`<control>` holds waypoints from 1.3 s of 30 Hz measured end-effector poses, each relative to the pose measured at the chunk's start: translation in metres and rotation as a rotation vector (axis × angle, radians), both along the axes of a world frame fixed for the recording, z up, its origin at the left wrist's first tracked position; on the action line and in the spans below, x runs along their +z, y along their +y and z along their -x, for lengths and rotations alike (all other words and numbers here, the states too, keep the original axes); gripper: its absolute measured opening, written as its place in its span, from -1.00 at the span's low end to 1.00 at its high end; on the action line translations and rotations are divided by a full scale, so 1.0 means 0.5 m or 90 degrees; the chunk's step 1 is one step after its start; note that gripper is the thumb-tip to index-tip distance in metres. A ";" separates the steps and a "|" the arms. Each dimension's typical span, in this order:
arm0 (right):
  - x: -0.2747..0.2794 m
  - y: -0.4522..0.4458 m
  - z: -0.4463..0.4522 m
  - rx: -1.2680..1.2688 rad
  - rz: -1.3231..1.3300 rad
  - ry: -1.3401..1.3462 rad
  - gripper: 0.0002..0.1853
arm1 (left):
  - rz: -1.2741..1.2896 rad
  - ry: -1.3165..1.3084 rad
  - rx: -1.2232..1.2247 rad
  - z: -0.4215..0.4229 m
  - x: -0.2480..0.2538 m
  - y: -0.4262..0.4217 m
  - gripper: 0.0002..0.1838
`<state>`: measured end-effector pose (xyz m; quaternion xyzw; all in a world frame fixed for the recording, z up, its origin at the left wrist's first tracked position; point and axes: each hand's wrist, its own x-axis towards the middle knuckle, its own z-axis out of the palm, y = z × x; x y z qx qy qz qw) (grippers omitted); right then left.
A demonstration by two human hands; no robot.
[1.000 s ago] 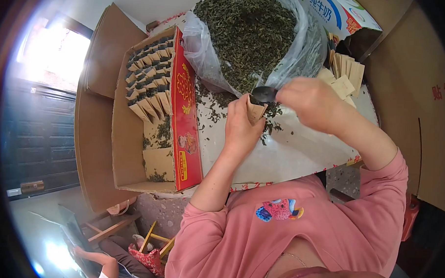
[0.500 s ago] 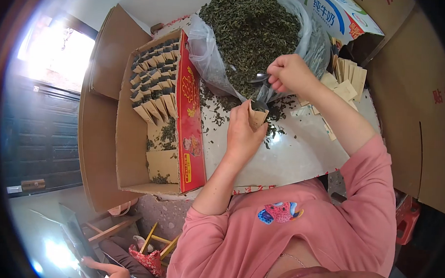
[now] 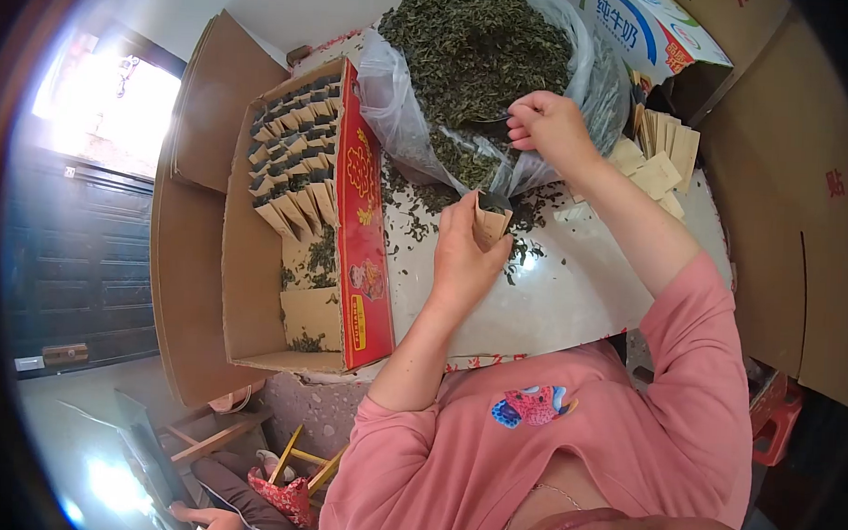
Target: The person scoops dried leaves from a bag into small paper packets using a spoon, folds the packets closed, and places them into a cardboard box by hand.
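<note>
In my left hand (image 3: 464, 252) is a small brown paper packet (image 3: 492, 221), held upright with its dark-lined mouth facing up, just in front of the plastic bag. My right hand (image 3: 552, 131) grips a metal spoon (image 3: 493, 118) over the near right part of the bag; the spoon's bowl is partly sunk in the dried leaves (image 3: 478, 57). Those dark green leaves are heaped in a clear plastic bag (image 3: 385, 86). Loose leaves lie scattered on the white tabletop (image 3: 460, 308) around the packet.
Left of my left hand, a red-sided cardboard box (image 3: 365, 226) holds rows of filled packets (image 3: 297, 148). Flat paper packets (image 3: 656, 170) lie on the right, near a milk carton box (image 3: 651, 35). Another person's arm (image 3: 205, 517) shows at lower left.
My right hand has moved slightly up and away from the packet, and the spoon has gone from near the bag's edge into the leaves. The left hand and packet stay put.
</note>
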<state>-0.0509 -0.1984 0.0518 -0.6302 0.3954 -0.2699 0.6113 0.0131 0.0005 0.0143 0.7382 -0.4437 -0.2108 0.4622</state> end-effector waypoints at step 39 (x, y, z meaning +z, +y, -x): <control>0.132 0.115 0.191 0.479 0.913 0.143 -0.78 | 0.069 0.045 -0.014 0.027 -0.052 -0.012 -0.20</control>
